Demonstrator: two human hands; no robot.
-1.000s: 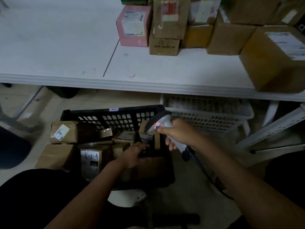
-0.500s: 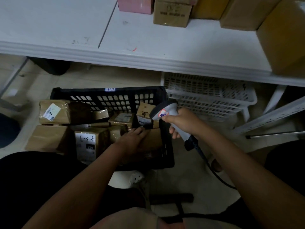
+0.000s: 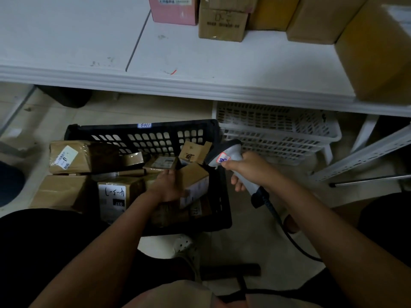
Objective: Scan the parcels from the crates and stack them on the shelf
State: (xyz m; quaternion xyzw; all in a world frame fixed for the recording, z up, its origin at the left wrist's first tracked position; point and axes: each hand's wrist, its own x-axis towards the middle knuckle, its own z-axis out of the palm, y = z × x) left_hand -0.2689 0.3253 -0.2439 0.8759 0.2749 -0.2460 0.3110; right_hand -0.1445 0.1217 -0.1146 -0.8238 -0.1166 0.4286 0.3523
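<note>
Left hand (image 3: 169, 185) grasping box (image 3: 193, 181) in crate (image 3: 155, 138); right hand (image 3: 251, 170) clenched round scanner (image 3: 224, 155). Risk: label beneath palm blocks scan.

The white shelf (image 3: 222, 63) bears a pink box (image 3: 173, 10) and brown cartons (image 3: 222, 25); black crate (image 3: 144, 134) and white basket (image 3: 278, 130) sit on the floor (image 3: 133, 107).
</note>
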